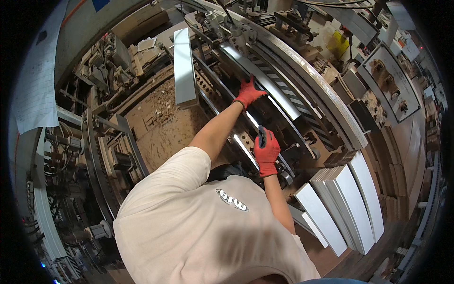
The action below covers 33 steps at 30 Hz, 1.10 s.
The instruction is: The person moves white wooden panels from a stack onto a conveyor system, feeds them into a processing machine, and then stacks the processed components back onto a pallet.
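My left hand (250,93), in a red work glove with dark fingertips, reaches over the machine bed with its fingers spread. It is beside a long shiny metal bar (265,85), and I see nothing held in it. Nearer to me, my right hand (266,150), in a matching glove, is curled above the metal rails (246,151). Its dark fingers are bent inward; whatever they may hold is hidden. To the left of my left hand, a stack of long white boards (184,68) lies beside the rails.
More white boards (347,203) stand in stacks at my right. A curved machine beam (312,71) and a black-and-white striped strip (302,102) run beyond my hands. Wood chips (161,113) litter a brown surface at left. A panel with knobs (390,83) is at far right.
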{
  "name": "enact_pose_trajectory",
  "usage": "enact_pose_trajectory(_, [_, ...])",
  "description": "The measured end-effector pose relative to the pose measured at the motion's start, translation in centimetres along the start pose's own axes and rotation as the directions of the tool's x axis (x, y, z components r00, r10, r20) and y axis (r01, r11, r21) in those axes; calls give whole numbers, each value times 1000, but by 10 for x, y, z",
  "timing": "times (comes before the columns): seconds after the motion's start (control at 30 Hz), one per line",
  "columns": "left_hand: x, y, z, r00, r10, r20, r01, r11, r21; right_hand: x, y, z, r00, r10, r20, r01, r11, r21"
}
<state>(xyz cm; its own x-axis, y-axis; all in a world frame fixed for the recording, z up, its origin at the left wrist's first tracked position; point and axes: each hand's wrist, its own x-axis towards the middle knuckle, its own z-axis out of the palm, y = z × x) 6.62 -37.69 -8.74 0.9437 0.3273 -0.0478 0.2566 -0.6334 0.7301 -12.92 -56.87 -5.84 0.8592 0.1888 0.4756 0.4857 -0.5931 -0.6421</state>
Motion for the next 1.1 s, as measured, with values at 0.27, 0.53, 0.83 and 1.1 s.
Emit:
enact_pose_trajectory(0.27, [0, -3, 1, 1000, -1, -29, 1, 1000, 13, 2, -4, -1, 1000, 16, -8, -16, 1000, -3])
enact_pose_trajectory(0.53, [0, -1, 0, 999, -31, 9, 31, 1000, 1, 1, -1, 1, 1000, 3, -22, -2, 1000, 31])
enact_pose_trajectory(0.83, [4, -7, 5, 1000, -28, -11, 28, 1000, 10, 2, -4, 1, 1000, 9, -30, -8, 1000, 23])
enact_pose_trajectory(1.1, [0, 1, 1, 999, -38, 11, 38, 999, 9, 2, -3, 0, 999, 11, -35, -10, 1000, 17])
